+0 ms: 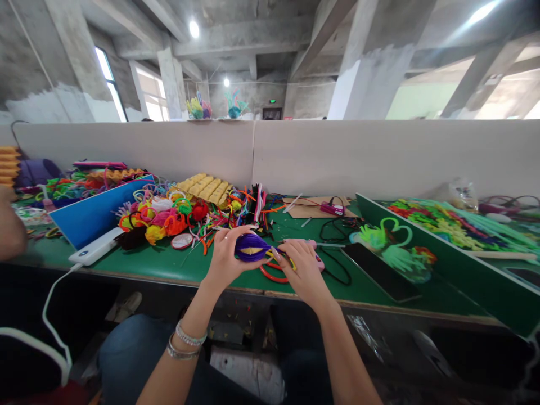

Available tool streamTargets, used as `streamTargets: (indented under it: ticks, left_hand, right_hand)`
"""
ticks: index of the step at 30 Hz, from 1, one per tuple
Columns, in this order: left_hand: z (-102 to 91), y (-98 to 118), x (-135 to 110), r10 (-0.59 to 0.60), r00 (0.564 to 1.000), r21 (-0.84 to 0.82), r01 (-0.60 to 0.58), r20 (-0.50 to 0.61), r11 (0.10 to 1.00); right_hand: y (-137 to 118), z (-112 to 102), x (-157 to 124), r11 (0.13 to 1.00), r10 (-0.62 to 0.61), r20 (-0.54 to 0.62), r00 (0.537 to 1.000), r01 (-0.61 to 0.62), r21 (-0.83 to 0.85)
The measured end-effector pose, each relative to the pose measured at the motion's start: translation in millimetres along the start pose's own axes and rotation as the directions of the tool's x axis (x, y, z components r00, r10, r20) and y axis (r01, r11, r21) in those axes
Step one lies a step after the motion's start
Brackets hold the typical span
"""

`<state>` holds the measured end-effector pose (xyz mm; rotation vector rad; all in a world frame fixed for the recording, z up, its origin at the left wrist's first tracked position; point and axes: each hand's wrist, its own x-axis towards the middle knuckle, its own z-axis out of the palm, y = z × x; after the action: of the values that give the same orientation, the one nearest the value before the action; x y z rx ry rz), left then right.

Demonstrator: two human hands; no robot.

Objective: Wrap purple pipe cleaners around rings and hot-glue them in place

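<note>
My left hand [223, 260] is wrapped round a purple fuzzy pipe-cleaner bundle [250, 243], rounded at the left and narrowing to the right, with a yellow patch on its near side. At the narrow end, the fingers of my right hand [301, 267] close on the bundle's tip; the exact grip is partly hidden. A red-and-yellow loop [272, 275] shows on the table just below the hands. Behind my right hand, partly covered by it, lies a pink hot glue gun [319, 261] with a black cord.
A black phone [379, 273] and fuzzy green swan-like figures [396, 253] lie to the right, beside a green divider board [447, 275]. Leftward are colourful pipe-cleaner pieces [169, 216], a white power strip [96, 247] and a blue board [103, 211]. Another person's arm [10, 228] enters at far left.
</note>
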<state>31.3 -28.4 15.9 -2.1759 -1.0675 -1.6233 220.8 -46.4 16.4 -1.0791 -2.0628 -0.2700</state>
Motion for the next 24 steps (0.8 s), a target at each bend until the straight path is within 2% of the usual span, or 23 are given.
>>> streamTargets:
  ticks: [4, 9, 14, 18, 21, 24]
  left_hand:
    - [1.2, -3.3, 1.4, 0.052, 0.980, 0.055, -0.064, 0.193, 0.996]
    - [5.0, -4.1, 0.1, 0.105, 0.943, 0.081, -0.137, 0.314, 0.987]
    - [7.1, -2.3, 0.3, 0.051, 0.954, -0.108, -0.020, 0.295, 0.994]
    - [9.1, -3.4, 0.2, -0.001, 0.961, -0.283, 0.083, 0.277, 0.956]
    - [9.6, -4.6, 0.0, -0.063, 0.965, -0.401, 0.165, 0.255, 0.901]
    - [9.3, -4.4, 0.0, -0.143, 0.958, -0.538, 0.259, 0.248, 0.802]
  right_hand:
    - [0.3, 0.3, -0.2, 1.000, -0.003, 0.018, 1.000, 0.003, -0.008]
    - [0.3, 0.6, -0.7, 1.000, -0.003, 0.074, 0.997, 0.003, 0.001]
    - [-0.2, -1.2, -0.1, 0.999, -0.001, 0.058, 0.998, -0.002, 0.051]
    - [1.4, -1.8, 0.0, 0.996, 0.002, 0.013, 1.000, -0.003, 0.091]
    - [2.9, -2.4, -0.4, 0.989, 0.007, -0.020, 1.000, -0.004, 0.150]
    - [1.8, -3.9, -0.2, 0.973, 0.028, -0.017, 0.999, -0.024, 0.231]
